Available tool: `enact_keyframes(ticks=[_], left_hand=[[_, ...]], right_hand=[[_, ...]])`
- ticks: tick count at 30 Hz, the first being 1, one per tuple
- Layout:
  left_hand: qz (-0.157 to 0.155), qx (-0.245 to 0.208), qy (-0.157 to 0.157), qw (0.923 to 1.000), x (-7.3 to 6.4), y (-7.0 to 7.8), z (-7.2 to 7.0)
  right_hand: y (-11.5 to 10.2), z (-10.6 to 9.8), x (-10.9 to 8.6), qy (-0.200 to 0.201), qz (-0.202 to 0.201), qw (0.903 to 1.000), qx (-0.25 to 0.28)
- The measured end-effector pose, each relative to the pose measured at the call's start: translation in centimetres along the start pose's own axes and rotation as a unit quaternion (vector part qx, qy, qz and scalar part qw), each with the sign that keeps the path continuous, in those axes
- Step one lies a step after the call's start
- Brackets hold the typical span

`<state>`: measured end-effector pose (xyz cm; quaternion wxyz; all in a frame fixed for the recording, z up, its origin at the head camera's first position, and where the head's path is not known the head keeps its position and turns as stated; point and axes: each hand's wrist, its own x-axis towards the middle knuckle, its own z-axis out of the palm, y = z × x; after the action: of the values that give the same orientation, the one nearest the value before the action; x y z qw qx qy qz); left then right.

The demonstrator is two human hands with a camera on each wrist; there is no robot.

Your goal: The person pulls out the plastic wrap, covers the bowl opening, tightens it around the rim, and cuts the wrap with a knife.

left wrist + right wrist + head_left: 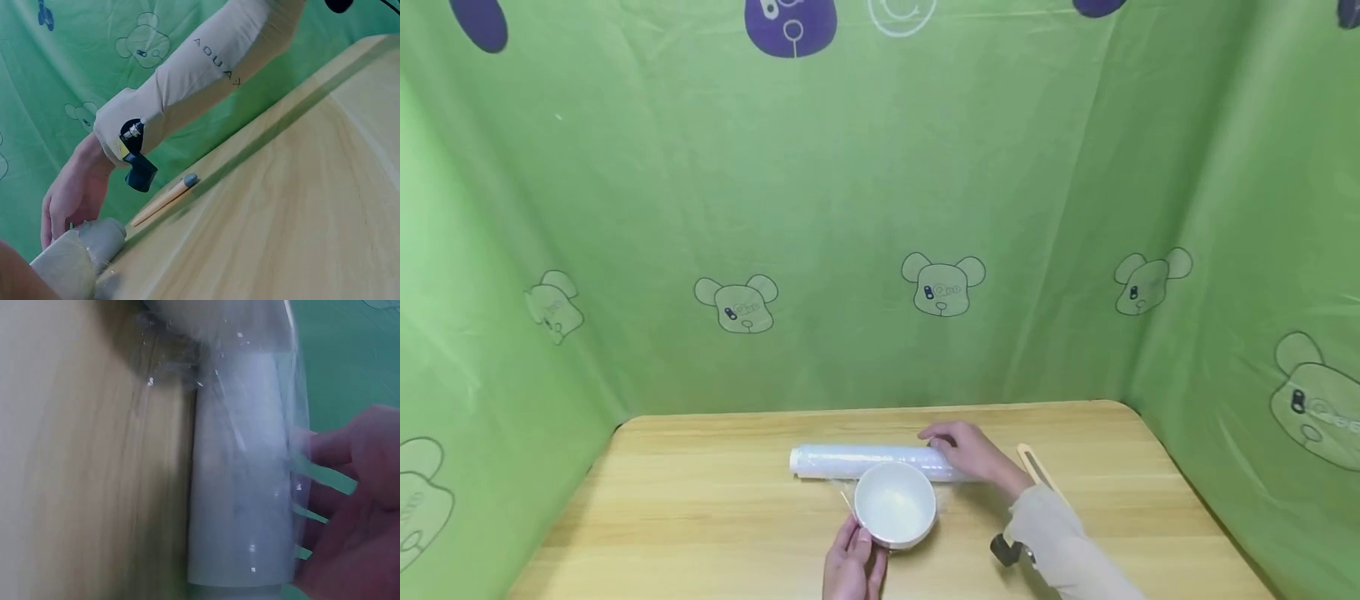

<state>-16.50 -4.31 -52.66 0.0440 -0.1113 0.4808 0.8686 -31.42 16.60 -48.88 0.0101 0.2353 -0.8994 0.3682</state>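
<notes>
A white bowl (895,503) stands on the wooden table in front of a roll of cling film (850,460). My left hand (850,562) holds the bowl at its near left side, thumb at the rim and fingers lower down. Clear film (165,362) bunches around the bowl in the right wrist view and stretches along the roll. My right hand (970,450) is at the roll's right part, its spread, slightly bent fingers (331,447) touching the loose film along the roll's far side. In the left wrist view the bowl hides part of the roll.
A slim yellow-orange tool with a slot (1036,467) and a grey end lies on the table (700,517), right of the roll and partly behind the right forearm. A dark wrist camera (1004,551) hangs under the right sleeve. Green patterned cloth (850,350) encloses the table's back and sides.
</notes>
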Motion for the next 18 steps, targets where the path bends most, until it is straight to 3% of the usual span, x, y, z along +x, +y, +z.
enact_keyframes(ticks=[10, 18], left_hand=[[0.024, -0.017, -0.016, 0.9994, 0.7, 0.4, -0.1], [0.013, -0.040, -0.022, 0.9989, 1.4, 2.1, -1.3]], right_hand=[[-0.2, -0.5, -1.6, -0.008, 0.060, 0.9981, 0.010], [-0.6, -1.5, -3.7, -0.050, 0.056, 0.9966, 0.035]])
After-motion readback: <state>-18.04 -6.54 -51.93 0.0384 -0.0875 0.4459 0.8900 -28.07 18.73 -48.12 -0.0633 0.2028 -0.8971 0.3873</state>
